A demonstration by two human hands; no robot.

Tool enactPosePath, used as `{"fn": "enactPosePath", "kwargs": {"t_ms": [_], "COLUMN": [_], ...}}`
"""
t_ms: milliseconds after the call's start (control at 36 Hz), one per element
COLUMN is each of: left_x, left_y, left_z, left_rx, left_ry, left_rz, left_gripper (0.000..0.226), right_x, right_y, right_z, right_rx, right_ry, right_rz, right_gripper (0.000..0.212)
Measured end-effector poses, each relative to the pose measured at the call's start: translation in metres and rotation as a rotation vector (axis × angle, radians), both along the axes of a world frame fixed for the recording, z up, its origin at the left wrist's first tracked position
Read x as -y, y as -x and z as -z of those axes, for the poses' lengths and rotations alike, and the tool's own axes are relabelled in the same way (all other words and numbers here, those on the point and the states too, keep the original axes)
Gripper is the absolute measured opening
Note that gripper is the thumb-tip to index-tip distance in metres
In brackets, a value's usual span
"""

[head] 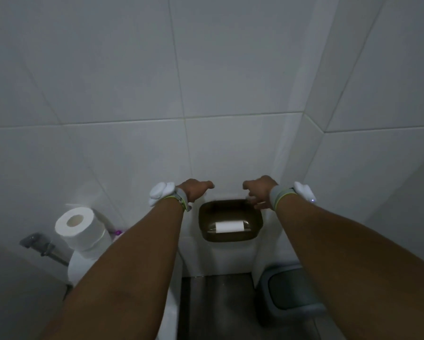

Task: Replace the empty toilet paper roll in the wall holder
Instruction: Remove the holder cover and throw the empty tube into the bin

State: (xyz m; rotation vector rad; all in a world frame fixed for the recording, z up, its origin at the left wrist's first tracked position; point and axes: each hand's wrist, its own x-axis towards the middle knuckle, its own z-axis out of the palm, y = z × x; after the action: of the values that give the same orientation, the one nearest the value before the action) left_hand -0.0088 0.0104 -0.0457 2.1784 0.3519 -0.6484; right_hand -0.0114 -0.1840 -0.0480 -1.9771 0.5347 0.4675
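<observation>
1. Near-empty roll [229, 227] sits in the wall holder [204, 218], long axis horizontal, left-right.
2. Left hand [195, 191]: fingers hidden, grip unclear.
3. Right hand [258, 192]: loose fingers touch holder's top-right corner.

Single head cam, wide-angle, lines bend at the edges. It looks forward and steeply down at the tiled wall [230, 82]. The wall holder [230, 236] is just below frame centre, within arm's reach. Forearms enter from the bottom edge. Left hand [196, 191] and right hand [258, 192] are at the holder's upper corners. Spare roll [79, 228] is left of the holder, bin [289, 290] below right. Tile fills everything above it.
</observation>
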Motion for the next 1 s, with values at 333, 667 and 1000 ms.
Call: {"fn": "enactPosePath", "kwargs": {"t_ms": [333,667,1000], "left_x": [0.028,0.036,0.041], "left_y": [-0.006,-0.02,-0.037], "left_z": [0.046,0.104,0.146], "left_rx": [-0.019,-0.184,-0.273], "left_ry": [0.037,0.155,0.162], "left_rz": [-0.042,-0.102,-0.106], "left_gripper": [0.055,0.043,0.039], "right_x": [0.021,0.018,0.011], "right_y": [-0.003,-0.019,-0.042], "right_z": [0.039,0.1,0.135], "right_rx": [-0.073,-0.198,-0.273], "right_ry": [0.023,-0.024,-0.056], "right_rz": [-0.035,-0.065,-0.11], "right_gripper": [0.041,0.047,0.024]}}
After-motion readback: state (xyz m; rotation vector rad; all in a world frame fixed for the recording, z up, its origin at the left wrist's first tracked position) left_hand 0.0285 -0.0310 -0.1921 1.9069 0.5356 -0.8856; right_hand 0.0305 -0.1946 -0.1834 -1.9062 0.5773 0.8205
